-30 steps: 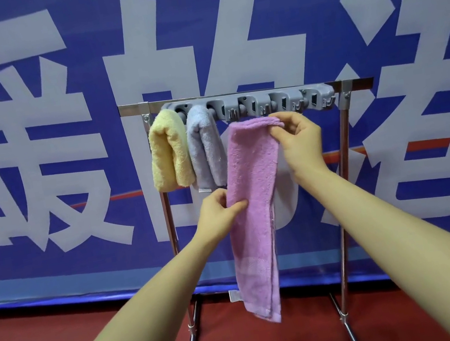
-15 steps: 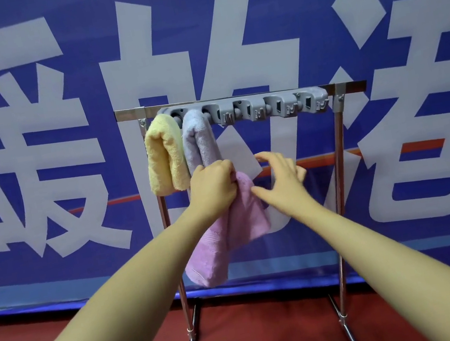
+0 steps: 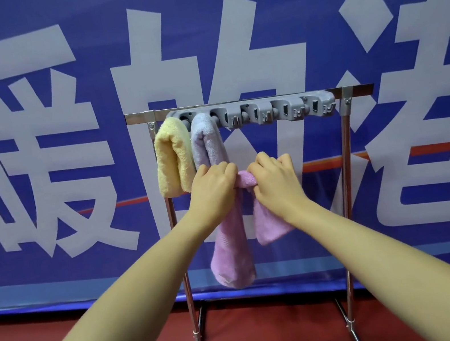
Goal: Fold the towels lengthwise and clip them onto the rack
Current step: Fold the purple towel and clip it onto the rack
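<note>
Both arms reach forward and slightly upward toward the metal rack [image 3: 349,166], forearms converging so the two hands meet just below its grey clip bar [image 3: 253,114]. The left hand [image 3: 213,186] is palm-down, knuckles up, fingers curled over the pink towel [image 3: 231,247]. The right hand [image 3: 275,181] sits just beside it, also knuckles up, fingers curled round the same towel. A short bunched stretch of pink cloth shows between the two fists. Below the left hand a long folded length hangs down; below the right wrist a shorter end hangs. The pink towel is held under the clip bar, in front of the rack, and not touching the clips. At the left end of the clip bar a yellow towel [image 3: 173,158] hangs folded, and a lilac towel [image 3: 206,140] hangs just beside it, its lower part hidden behind the left hand.
</note>
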The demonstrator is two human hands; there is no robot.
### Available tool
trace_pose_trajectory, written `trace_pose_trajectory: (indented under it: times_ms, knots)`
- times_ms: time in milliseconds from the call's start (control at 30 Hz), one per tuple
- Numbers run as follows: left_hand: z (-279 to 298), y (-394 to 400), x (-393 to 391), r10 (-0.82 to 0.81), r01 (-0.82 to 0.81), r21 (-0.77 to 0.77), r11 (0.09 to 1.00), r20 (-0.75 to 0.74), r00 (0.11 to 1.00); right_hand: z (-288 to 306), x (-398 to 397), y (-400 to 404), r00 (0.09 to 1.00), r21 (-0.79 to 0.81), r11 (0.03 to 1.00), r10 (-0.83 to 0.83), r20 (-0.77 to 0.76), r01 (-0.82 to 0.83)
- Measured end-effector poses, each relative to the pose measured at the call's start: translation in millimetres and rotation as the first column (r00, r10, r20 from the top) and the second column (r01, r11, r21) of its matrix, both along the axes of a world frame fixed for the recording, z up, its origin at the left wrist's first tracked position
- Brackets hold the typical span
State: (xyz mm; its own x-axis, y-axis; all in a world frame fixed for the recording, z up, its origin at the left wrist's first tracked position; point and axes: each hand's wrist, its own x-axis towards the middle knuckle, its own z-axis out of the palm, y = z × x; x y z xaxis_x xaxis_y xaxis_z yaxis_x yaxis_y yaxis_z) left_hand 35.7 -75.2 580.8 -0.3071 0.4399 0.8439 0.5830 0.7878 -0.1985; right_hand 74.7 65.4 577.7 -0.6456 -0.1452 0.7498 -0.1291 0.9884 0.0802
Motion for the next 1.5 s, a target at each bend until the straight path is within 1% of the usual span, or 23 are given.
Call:
trace_pose_trajectory:
  times_ms: [67, 100, 200, 233, 333, 467, 567, 633, 767, 833, 967, 1100, 1233, 1333, 1500]
  knots:
    - [-9.1, 4.1, 4.5, 0.023, -0.023, 0.075, 0.997, -0.003, 1.0, 4.1, 1.2, -0.5, 0.996, 0.036, 0.999, 0.006, -0.091, -0.002]
    - [-13.6, 6.1, 6.4, 0.03, -0.033, 0.108, 0.994, 0.03, 0.999, 4.9, 1.8, -0.2, 0.992, 0.04, 0.999, 0.02, -0.124, -0.015]
    - [-22.6, 5.4, 5.3, 0.094, -0.136, 0.147, 0.98, 0.261, 0.961, 7.3, 4.8, 4.8, 0.977, 0.008, 0.999, 0.049, -0.209, -0.049]
    - [-23.6, 3.7, 3.9, 0.119, -0.171, 0.145, 0.975, 0.311, 0.943, 8.0, 5.9, 7.4, 0.973, 0.001, 0.999, 0.042, -0.226, -0.043]
    - [-20.4, 1.7, 4.5, 0.131, -0.19, 0.142, 0.971, 0.345, 0.929, 7.5, 6.7, 15.7, 0.969, -0.008, 1.0, 0.001, -0.247, -0.003]
    - [-4.7, 4.9, 3.5, 0.076, -0.119, 0.156, 0.981, 0.26, 0.963, 3.0, 1.5, 25.5, 0.966, -0.031, 0.996, -0.093, -0.242, 0.088]
    - [12.4, 9.8, 3.1, 0.117, -0.129, 0.094, 0.987, 0.124, 0.985, 3.3, -3.5, 29.8, 0.964, -0.043, 0.992, -0.129, -0.232, 0.122]
    - [25.1, 14.4, 0.9, 0.122, -0.128, 0.078, 0.989, 0.071, 0.99, 10.1, -5.8, 28.3, 0.963, -0.032, 0.991, -0.137, -0.231, 0.133]
    - [50.8, 21.9, -12.1, 0.108, -0.113, 0.123, 0.986, 0.045, 0.993, 35.2, -16.5, 21.1, 0.963, -0.039, 0.988, -0.155, -0.223, 0.15]
    - [65.9, 24.2, -21.5, 0.105, -0.105, 0.127, 0.986, 0.006, 0.994, 48.6, -26.2, 21.3, 0.964, -0.054, 0.988, -0.155, -0.217, 0.147]
    - [91.9, 30.5, -45.8, 0.167, -0.162, 0.091, 0.983, -0.053, 0.985, 74.3, -47.6, 27.4, 0.972, -0.101, 0.988, -0.132, -0.192, 0.114]
    - [106.3, 38.5, -70.1, 0.196, -0.187, 0.102, 0.977, -0.084, 0.977, 92.8, -70.6, 32.4, 0.98, -0.122, 0.989, -0.102, -0.172, 0.081]
    - [112.9, 43.0, -89.6, 0.185, -0.178, 0.086, 0.98, -0.071, 0.98, 99.4, -96.7, 37.7, 0.977, -0.1, 0.992, -0.095, -0.19, 0.077]
    - [116.4, 48.0, -103.3, 0.194, -0.185, 0.101, 0.977, -0.079, 0.978, 97.5, -116.8, 39.1, 0.96, -0.08, 0.99, -0.134, -0.247, 0.118]
    - [123.1, 61.0, -121.6, 0.223, -0.198, 0.136, 0.971, -0.204, 0.953, 91.6, -138.0, 41.9, 0.941, -0.086, 0.982, -0.184, -0.285, 0.166]
